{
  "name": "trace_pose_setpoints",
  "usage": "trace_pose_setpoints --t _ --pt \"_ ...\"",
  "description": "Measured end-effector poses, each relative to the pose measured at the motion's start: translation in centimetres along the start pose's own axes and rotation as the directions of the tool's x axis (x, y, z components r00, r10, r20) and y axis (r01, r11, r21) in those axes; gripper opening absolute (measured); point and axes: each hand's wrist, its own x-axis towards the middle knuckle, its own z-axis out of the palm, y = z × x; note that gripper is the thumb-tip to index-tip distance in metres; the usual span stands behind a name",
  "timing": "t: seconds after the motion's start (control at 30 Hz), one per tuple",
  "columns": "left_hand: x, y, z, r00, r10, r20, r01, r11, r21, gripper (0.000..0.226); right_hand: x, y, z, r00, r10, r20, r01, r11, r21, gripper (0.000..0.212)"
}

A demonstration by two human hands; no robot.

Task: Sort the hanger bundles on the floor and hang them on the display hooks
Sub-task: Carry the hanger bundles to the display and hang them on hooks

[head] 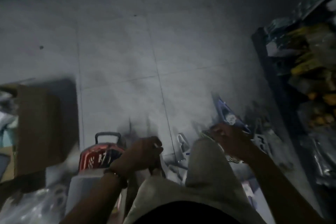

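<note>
Blue hanger bundle point(229, 114) lies just beyond right hand point(231, 141), perhaps touching.

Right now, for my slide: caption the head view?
Left hand and right hand over hanger bundles on tiled floor, beside red basket.

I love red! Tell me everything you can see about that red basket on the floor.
The red basket looks like plastic, with slotted sides and a dark handle raised at its far end. It sits on the pale tiled floor beside a cardboard box. The left hand overlaps its right edge; touching is unclear.
</note>
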Motion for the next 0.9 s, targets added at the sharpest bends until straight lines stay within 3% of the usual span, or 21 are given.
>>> trace_pose_setpoints --t 0.1,0.23,0.33,0.43,0.53,0.67,0.77,0.9 --pt "3.8 2.1 -5.2 0.987 0.153 -0.05 -0.151 0.988 0.042 0.02 1.3 -3.0 -0.2 0.999 -0.016 -0.035 0.018 0.997 0.07 0.02" --pt "8.5 3.3 -11.2 0.952 0.305 -0.014 -0.295 0.932 0.212 0.011 5.8 -5.8 0.1 0.999 -0.032 -0.014 0.033 0.997 0.076 0.022" --pt "12.9 4.9 -16.9 0.959 0.271 0.081 -0.283 0.907 0.312 0.008 10.8 -8.8 -1.2 0.998 -0.06 0.001 0.06 0.99 0.132 0.024" --pt "16.4 8.4 -21.9 0.976 0.187 0.112 -0.217 0.889 0.404 0.023 15.4 -10.9 -4.5 0.997 -0.082 0.015 0.077 0.975 0.209 0.017" --pt "21.7 12.9 -25.8 0.976 0.159 0.152 -0.218 0.785 0.58 0.037 17.7 -11.9 -7.7 0.996 0.006 -0.086 0.021 0.951 0.308 0.033" --pt "28.9 21.4 -26.6 0.913 0.239 0.33 -0.401 0.669 0.626 0.036 18.4 -10.1 -11.3 0.959 0.186 -0.215 -0.05 0.854 0.517 0.032" --pt "33.1 27.0 -24.6 0.82 0.297 0.489 -0.561 0.59 0.581 0.03 18.3 -7.9 -12.6 0.87 0.396 -0.295 -0.118 0.747 0.654 0.032" --pt "37.6 32.3 -20.3 0.644 0.243 0.725 -0.748 0.394 0.533 0.031 17.6 -6.4 -12.7 0.638 0.684 -0.353 -0.142 0.556 0.819 0.029"
